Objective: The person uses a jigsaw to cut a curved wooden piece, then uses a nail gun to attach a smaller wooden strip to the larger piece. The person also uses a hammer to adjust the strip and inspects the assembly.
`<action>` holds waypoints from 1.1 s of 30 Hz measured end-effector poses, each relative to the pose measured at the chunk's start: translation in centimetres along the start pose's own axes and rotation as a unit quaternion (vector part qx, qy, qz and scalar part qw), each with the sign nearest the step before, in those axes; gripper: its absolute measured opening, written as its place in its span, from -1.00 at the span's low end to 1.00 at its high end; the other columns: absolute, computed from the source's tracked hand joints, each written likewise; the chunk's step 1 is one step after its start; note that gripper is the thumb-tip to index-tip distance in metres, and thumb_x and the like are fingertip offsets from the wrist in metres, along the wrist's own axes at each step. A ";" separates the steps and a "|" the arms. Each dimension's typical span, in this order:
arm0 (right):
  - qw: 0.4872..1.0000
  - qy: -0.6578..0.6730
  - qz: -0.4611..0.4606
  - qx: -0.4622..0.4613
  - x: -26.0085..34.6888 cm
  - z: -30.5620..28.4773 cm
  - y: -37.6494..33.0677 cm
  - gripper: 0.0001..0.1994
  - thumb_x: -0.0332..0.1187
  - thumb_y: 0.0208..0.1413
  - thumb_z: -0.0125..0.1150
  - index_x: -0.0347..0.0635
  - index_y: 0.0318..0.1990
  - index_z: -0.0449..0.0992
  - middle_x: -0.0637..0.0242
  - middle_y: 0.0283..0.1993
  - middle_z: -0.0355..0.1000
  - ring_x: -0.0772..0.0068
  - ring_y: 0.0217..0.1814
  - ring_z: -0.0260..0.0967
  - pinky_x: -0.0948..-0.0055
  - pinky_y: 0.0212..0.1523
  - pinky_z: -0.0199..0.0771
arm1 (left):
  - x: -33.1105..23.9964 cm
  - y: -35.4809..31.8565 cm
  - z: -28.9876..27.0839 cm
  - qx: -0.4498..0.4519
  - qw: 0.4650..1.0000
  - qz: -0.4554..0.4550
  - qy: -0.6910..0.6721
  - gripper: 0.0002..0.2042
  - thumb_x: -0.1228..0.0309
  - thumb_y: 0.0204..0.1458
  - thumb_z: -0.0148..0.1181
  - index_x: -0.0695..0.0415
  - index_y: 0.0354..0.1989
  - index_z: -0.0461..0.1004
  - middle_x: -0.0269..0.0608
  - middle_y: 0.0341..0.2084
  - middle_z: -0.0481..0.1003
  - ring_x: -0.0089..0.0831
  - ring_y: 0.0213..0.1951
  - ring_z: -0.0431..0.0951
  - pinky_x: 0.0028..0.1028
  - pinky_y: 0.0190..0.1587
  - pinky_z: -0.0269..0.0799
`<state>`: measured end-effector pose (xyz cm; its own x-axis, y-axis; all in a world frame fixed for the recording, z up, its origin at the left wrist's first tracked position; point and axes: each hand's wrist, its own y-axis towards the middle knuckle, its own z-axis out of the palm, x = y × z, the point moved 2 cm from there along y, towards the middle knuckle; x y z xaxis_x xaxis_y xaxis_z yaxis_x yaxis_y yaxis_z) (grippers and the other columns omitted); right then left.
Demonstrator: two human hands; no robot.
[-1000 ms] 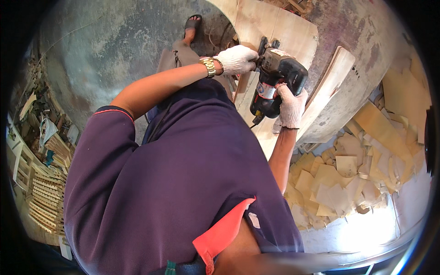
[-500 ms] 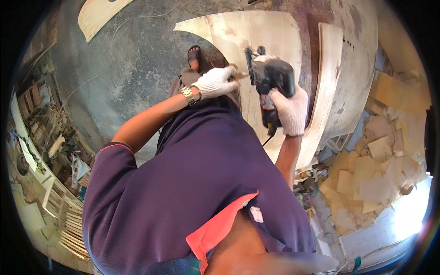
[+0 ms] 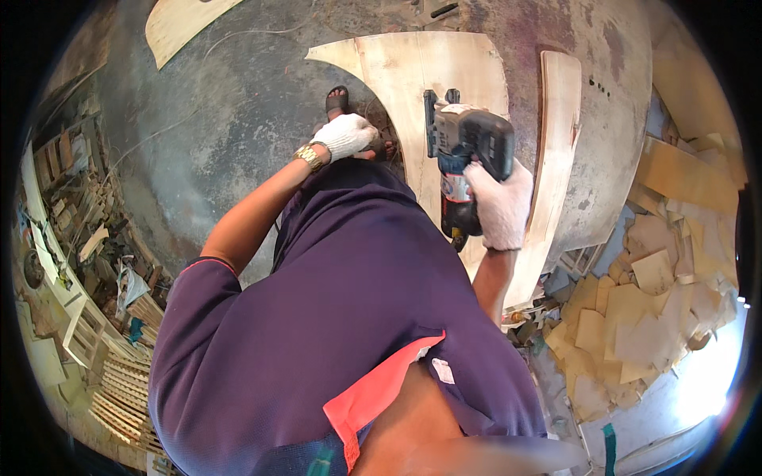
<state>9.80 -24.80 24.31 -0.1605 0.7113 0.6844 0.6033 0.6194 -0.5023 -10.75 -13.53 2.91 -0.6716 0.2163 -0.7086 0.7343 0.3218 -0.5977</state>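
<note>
My right hand (image 3: 504, 202), in a white knit glove, is wrapped round the handle of a black jigsaw (image 3: 486, 143). The jigsaw is tilted on its side, its flat base plate facing left, over a pale plywood sheet (image 3: 381, 59) with a curved left edge. My left hand (image 3: 347, 136), gloved too and with a gold watch (image 3: 309, 157) at the wrist, is left of that sheet, near my sandalled feet. Its fingers are curled and turned away, so what they hold, if anything, is hidden.
A long narrow plywood strip (image 3: 558, 119) lies right of the sheet, and another curved plywood piece (image 3: 178, 28) lies at the far left. Thin offcuts (image 3: 635, 317) are heaped at the right. Wood scraps (image 3: 83, 214) and slatted pieces (image 3: 127, 401) crowd the left side.
My left hand has moved left, away from the jigsaw and the sheet's edge. My right hand and the jigsaw have shifted slightly down, with the tool's side turned more into view.
</note>
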 end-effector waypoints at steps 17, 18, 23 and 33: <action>0.701 0.711 -0.004 0.053 -27.6 -1.9 1.0 -0.64 -0.26 0.06 0.20 -0.30 -0.05 0.47 0.12 -0.18 0.46 0.30 -0.41 0.30 0.28 -0.32 0.32 | -12.2 2.7 5.4 0.177 0.976 0.125 -0.012 -0.60 0.12 0.19 0.08 0.22 -0.01 0.46 0.01 -0.27 0.60 -0.14 -0.22 0.63 -0.22 -0.14 0.52; 0.701 0.712 0.008 0.038 -29.3 -0.9 1.4 -0.64 -0.25 0.06 0.21 -0.30 -0.05 0.47 0.13 -0.18 0.47 0.30 -0.41 0.31 0.26 -0.31 0.33 | -12.0 2.5 6.1 0.185 0.975 0.122 -0.009 -0.63 0.15 0.22 0.08 0.20 0.01 0.46 -0.05 -0.28 0.59 -0.24 -0.27 0.62 -0.27 -0.19 0.53; 0.675 0.736 0.008 0.054 -34.4 1.8 2.8 -0.69 -0.24 0.16 0.23 -0.22 -0.03 0.49 0.19 -0.15 0.50 0.28 -0.36 0.37 0.22 -0.23 0.41 | -11.4 1.9 7.9 0.185 0.964 0.153 0.115 -0.67 0.14 0.22 0.08 0.20 -0.16 0.49 0.11 -0.28 0.58 0.06 -0.12 0.59 -0.09 -0.02 0.43; 0.887 -0.177 0.162 -0.395 -29.3 -2.4 0.5 -0.57 0.03 0.03 0.49 -0.19 -0.27 0.60 0.26 -0.46 0.54 0.27 -0.39 0.54 0.30 -0.32 0.51 | -13.6 3.3 7.5 -0.032 0.966 0.175 0.189 -0.71 0.15 0.18 0.12 0.12 -0.30 0.60 0.04 -0.43 0.60 0.03 -0.29 0.64 -0.08 -0.20 0.52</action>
<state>16.66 -46.10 5.25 -0.0304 0.9558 0.2926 0.9991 0.0375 -0.0187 1.54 -22.31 7.72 -0.3806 0.6394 -0.6681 0.9233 0.2225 -0.3131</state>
